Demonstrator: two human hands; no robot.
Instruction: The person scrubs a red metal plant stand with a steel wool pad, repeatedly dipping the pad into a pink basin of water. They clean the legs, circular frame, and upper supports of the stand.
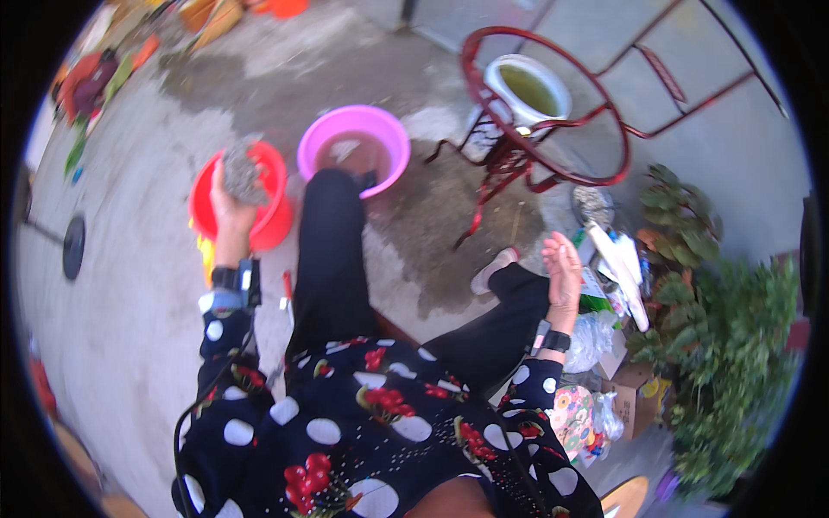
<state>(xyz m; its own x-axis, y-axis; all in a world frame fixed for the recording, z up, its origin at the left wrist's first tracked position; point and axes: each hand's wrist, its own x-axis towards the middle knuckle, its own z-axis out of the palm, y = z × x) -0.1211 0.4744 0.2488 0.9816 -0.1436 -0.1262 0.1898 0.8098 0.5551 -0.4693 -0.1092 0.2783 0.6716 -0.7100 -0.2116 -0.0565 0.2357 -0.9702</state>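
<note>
My left hand [233,210] holds a clump of grey, matted material [241,173] over a red plastic bucket [277,226]; what the material is, I cannot tell. Beyond my left knee stands a pink plastic basin [396,139] with murky water and a dark item in it. My right hand [562,267] is raised on the right with its fingers apart and nothing in it. Below the left forearm, on the concrete, lies a tool with a red handle [287,285], partly hidden by my leg.
A dark red metal frame with a ring [618,139] stands ahead on the right, by a white bucket [561,84] of greenish liquid. Plastic bags [592,337], a cardboard box [631,398] and leafy plants [732,362] line the right side. A dark round disc [74,248] is far left.
</note>
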